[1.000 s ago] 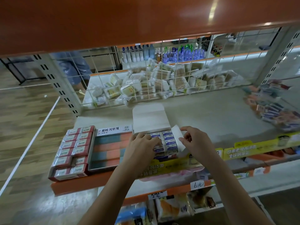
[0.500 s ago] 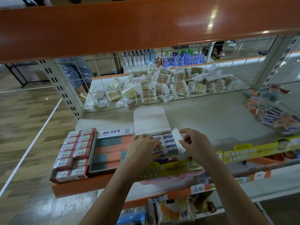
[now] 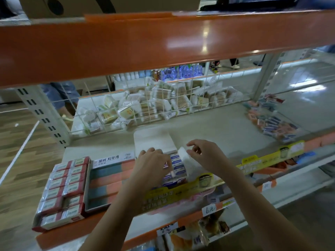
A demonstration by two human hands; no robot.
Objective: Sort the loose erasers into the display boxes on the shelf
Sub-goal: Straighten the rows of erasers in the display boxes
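Bright overhead light, glare on orange shelf beam (image 3: 181,38), motion blur, wide-angle edge bending

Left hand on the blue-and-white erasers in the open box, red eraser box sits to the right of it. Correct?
Not quite. In the head view the left hand is on the blue-and-white erasers in the open box, but the red eraser box sits to its left, at the shelf's end.

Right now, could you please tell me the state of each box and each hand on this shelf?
White display box: lid open, side flap up, blue-labelled erasers inside.
Red eraser box: open, nearly full.
Teal-and-pink eraser box: open, full.
Left hand: resting on the erasers.
Right hand: fingers at the flap.
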